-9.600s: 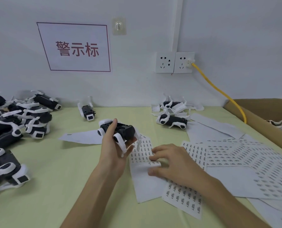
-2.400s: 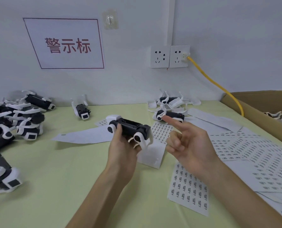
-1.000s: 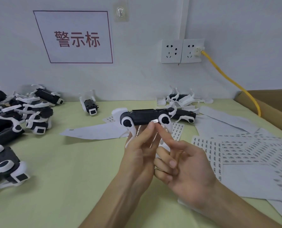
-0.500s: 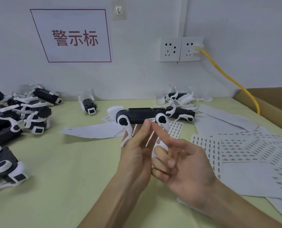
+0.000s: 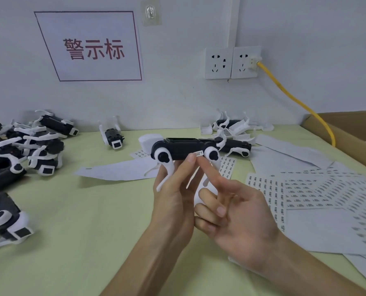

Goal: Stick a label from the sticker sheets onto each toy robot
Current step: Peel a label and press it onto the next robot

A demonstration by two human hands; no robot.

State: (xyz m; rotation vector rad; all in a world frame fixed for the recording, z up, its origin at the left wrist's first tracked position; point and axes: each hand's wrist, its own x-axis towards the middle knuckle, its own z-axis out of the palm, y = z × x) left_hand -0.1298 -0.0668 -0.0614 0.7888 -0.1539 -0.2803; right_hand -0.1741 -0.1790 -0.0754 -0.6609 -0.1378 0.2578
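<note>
The table [image 5: 71,231] carries a heap of robots [image 5: 28,146] along its left edge. A lone robot [image 5: 112,137] lies near the back edge, left of centre. A cluster of robots [image 5: 231,133] lies at the back edge, right of centre. Sticker sheets [image 5: 316,193] overlap across the right half. A cardboard box [image 5: 348,133] sits at the back right corner. A backing sheet [image 5: 118,170] lies at centre.

Above the centre, the left hand [image 5: 173,201] holds a toy robot [image 5: 184,148] from below. The right hand [image 5: 237,214], beside it, touches a label [image 5: 198,154] on the near side of that robot.

On the wall behind, a sign [image 5: 90,45] hangs left and sockets [image 5: 231,63] sit right. A cable [image 5: 295,101] descends from the sockets to the box.
</note>
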